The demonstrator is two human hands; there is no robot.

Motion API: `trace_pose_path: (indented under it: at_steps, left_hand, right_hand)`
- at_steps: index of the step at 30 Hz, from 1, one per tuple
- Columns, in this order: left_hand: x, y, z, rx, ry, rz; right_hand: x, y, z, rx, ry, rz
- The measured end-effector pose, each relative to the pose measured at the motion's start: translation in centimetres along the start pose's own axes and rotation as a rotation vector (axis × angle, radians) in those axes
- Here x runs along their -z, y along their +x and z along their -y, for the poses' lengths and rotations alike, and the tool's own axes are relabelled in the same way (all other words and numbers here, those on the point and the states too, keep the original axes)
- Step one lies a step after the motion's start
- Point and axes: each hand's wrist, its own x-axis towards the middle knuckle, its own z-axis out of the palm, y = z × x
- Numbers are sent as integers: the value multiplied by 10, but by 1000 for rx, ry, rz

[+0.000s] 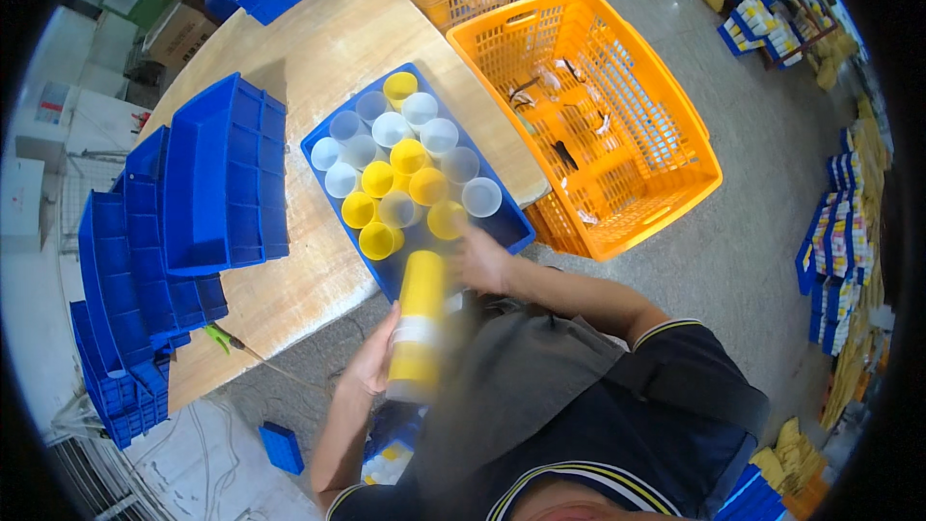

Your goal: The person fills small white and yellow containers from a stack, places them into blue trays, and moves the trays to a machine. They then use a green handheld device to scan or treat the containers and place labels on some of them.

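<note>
My left hand is closed around a long stack of nested plastic cups, yellow with whitish bands, held slanting in front of my apron. Motion blurs the stack a little. Just beyond it, a shallow blue bin holds several cups with their open mouths up, some yellow and some translucent white. My right hand is over the bin's near right part, with its fingertips at a yellow cup. Those fingers are smeared by motion, so I cannot make out whether they grip the cup.
The bin rests on a pale wooden table and reaches its near edge. Stacked blue bins stand on the left. An orange basket is to the right, with small scraps inside. Another orange crate stands behind it. A thin cord hangs at the table's edge.
</note>
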Motion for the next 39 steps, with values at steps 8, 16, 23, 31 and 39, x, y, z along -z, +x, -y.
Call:
trace_pose_path:
  at_steps: [8,16,23,31,39]
  left_hand:
    - [22,-9,11,16,146,-30]
    - [46,-52,20,-238,305,4]
    - [56,-85,-15,-588,153,-113]
    - [45,-39,-33,-514,613,-90]
    - [12,21,-38,-627,720,153]
  right_hand:
    - [-3,27,-24,50,-141,133]
    - [-57,-2,-7,311,-465,-35]
    - [-5,31,0,165,-1262,270]
    - [-26,-27,-35,896,-1908,-178]
    - [1,-40,-30,1052,-2017,-425]
